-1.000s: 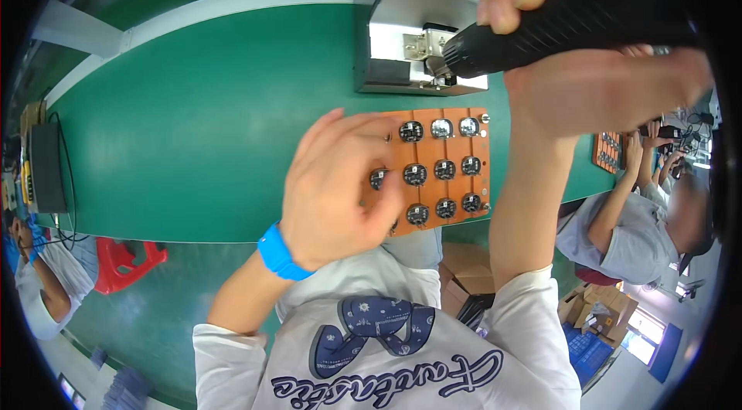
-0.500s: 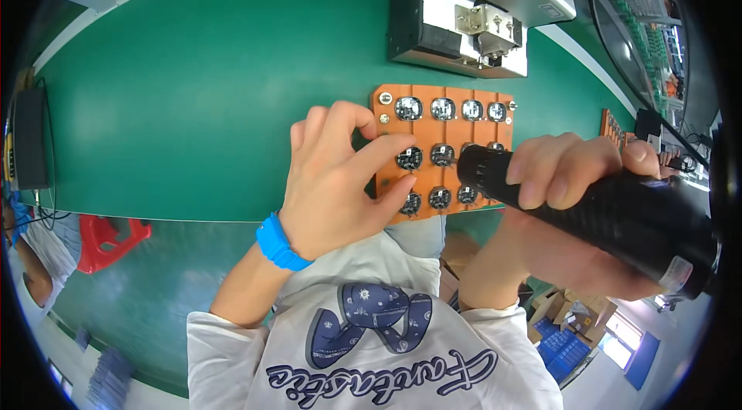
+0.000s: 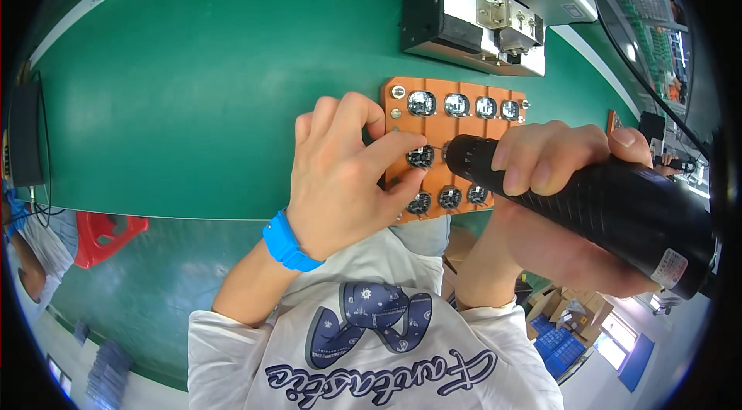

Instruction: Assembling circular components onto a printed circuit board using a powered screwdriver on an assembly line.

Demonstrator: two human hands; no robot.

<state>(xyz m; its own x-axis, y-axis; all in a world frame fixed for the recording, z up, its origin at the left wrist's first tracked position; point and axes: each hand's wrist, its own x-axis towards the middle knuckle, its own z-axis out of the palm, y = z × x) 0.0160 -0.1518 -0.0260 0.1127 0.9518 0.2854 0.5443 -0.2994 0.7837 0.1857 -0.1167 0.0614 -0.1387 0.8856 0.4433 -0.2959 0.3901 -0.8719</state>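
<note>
An orange fixture plate (image 3: 443, 130) lies on the green table, with small round circuit boards seated in rows of pockets. My left hand (image 3: 336, 170), wearing a blue wristband, has its index finger and thumb on opposite edges of one round circuit board (image 3: 420, 156) in the middle row. My right hand (image 3: 560, 163) is wrapped round a black electric screwdriver (image 3: 610, 209), which is tilted across the plate. Its nose is just right of that board, and the thin bit reaches toward the board's right edge. The screwdriver and my right hand hide the right part of the middle row.
A black and silver machine (image 3: 483, 20) with a metal bracket stands behind the plate. A dark box (image 3: 25, 136) with cables is at the far left. A red stool (image 3: 108, 236) stands below the table's near edge. Cardboard boxes (image 3: 591, 309) and a blue crate (image 3: 558, 344) are at lower right.
The screwdriver's nose has shifted left across the plate, closer to the board between my left fingers. My left hand keeps its place on that board. The view has shifted slightly.
</note>
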